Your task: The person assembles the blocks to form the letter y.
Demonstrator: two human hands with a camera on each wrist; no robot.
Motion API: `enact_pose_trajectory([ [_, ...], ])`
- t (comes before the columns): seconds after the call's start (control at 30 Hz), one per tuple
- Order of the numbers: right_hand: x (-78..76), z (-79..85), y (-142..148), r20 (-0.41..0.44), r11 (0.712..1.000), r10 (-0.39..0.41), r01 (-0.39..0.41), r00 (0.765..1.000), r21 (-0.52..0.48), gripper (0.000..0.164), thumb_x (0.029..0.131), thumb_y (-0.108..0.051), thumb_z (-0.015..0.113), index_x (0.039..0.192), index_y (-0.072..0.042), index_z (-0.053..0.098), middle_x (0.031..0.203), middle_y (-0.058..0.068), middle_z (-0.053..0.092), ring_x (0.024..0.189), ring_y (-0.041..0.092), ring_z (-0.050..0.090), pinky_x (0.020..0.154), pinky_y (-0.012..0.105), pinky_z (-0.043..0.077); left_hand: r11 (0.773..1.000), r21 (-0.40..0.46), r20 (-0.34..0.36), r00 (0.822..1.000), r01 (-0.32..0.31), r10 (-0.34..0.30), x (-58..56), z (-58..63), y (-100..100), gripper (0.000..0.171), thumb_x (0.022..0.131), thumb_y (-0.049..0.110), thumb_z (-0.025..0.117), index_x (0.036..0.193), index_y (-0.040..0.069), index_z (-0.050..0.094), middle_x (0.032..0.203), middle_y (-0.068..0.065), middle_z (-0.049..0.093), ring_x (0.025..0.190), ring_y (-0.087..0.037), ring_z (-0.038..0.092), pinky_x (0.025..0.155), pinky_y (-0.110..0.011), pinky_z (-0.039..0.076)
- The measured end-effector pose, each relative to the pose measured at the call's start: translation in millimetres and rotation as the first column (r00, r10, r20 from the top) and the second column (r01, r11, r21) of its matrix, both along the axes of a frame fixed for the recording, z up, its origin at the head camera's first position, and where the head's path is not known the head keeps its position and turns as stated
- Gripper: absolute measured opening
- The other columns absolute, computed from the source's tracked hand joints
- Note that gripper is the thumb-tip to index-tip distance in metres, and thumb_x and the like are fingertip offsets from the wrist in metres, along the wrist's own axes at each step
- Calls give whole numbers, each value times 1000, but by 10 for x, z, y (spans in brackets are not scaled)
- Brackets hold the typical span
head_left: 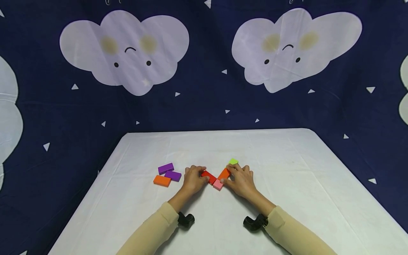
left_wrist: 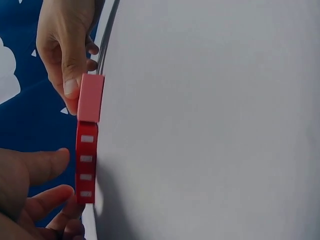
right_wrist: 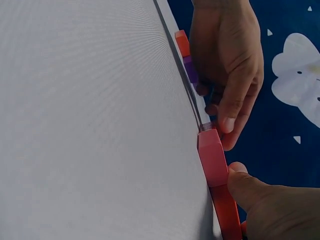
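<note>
Red blk (left_wrist: pixel 86 168) w/ wht rects (left_wrist: pixel 86 158); pink blk (left_wrist: pixel 91 98); navy backdrop (head_left: pixel 207 42), pale clouds (head_left: pixel 127 58).

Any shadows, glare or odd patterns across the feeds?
Head: fairly even light, soft shadows beside the left sleeve and right sleeve; left wrist: dimmer, shadow on the white table beside the red block; right wrist: also dim, fine lines fanning over the white table; no strong glare anywhere.
</note>
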State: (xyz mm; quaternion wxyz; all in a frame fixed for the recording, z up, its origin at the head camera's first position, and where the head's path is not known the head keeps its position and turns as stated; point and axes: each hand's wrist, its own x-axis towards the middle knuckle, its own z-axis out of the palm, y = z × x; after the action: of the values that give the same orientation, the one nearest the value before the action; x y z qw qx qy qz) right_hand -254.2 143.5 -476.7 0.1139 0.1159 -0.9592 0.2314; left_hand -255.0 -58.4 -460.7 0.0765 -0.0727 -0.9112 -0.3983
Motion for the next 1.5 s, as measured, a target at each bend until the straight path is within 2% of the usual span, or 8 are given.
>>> enact_pose_trajectory([
  [0.1, 6, -2, -2, -2, 1000, 1, -1, 1000, 2, 63, 76, -47, 72, 126, -11, 61, 128, 3, 58, 91, 27, 41, 72, 37, 27, 1000, 30, -9, 1000, -3, 4, 20, 49, -27, 39, 74, 13, 75, 111, 4, 68, 99, -14, 64, 91, -24, 45, 78, -36, 37],
  [0.37, 8, 12, -7, 7, 1000, 1, -1, 1000, 7, 64, 77, -48, 71, 128, -11, 60, 131, 3, 56, 93, 29, 40, 72, 36, 26, 997, 82, 24, 1000, 1, -3, 100, 209, -207, 39, 78, 15, 72, 116, 6, 65, 104, -13, 62, 95, -23, 44, 76, -30, 37],
  [0.63, 12, 14, -3, 16, 1000, 0, -1, 1000, 7, 65, 77, -50, 70, 128, -12, 59, 131, 3, 56, 92, 29, 40, 71, 36, 26, 999, 13, 41, 998, 43, -44, 119, 304, -534, 31, 80, 15, 71, 111, 9, 68, 105, -7, 65, 96, -24, 47, 78, -32, 37],
  [0.77, 12, 11, -5, 17, 1000, 4, -4, 1000, 6, 65, 77, -49, 70, 128, -11, 59, 131, 3, 56, 93, 29, 40, 72, 36, 25, 997, 15, 80, 994, 72, -73, 75, 297, -727, 28, 80, 13, 71, 108, 7, 69, 105, -8, 66, 96, -27, 50, 76, -30, 38],
  [0.9, 4, 6, -4, 14, 1000, 6, -6, 1000, 6, 65, 77, -49, 71, 128, -11, 59, 130, 3, 56, 93, 29, 40, 71, 36, 25, 998, -30, 106, 993, 55, -52, 27, 267, -913, 29, 80, 16, 72, 108, 10, 70, 106, -7, 66, 98, -25, 47, 76, -31, 36],
  [1.0, -1, 3, 1, 10, 1000, 8, -8, 1000, 3, 65, 77, -49, 71, 128, -10, 59, 130, 4, 56, 92, 28, 40, 71, 36, 25, 996, -82, 98, 995, 41, -33, 14, 236, -1020, 30, 78, 15, 73, 107, 11, 70, 114, -9, 66, 99, -25, 44, 79, -36, 33],
  [1.13, -4, 8, 3, 7, 1000, 7, -7, 1000, 3, 64, 77, -48, 71, 128, -10, 59, 129, 4, 57, 91, 28, 40, 71, 35, 25, 989, -132, 69, 996, 61, -53, 1, 188, -1110, 32, 76, 13, 74, 107, 10, 70, 123, -11, 63, 100, -28, 45, 85, -42, 31],
  [1.5, 0, 13, -5, 14, 1000, 7, -7, 1000, 2, 64, 77, -48, 71, 128, -10, 59, 130, 4, 56, 91, 28, 39, 70, 35, 25, 980, -181, 62, 995, 86, -76, -75, 110, -1257, 35, 76, 12, 74, 111, 12, 69, 122, -8, 64, 103, -28, 45, 89, -46, 30],
])
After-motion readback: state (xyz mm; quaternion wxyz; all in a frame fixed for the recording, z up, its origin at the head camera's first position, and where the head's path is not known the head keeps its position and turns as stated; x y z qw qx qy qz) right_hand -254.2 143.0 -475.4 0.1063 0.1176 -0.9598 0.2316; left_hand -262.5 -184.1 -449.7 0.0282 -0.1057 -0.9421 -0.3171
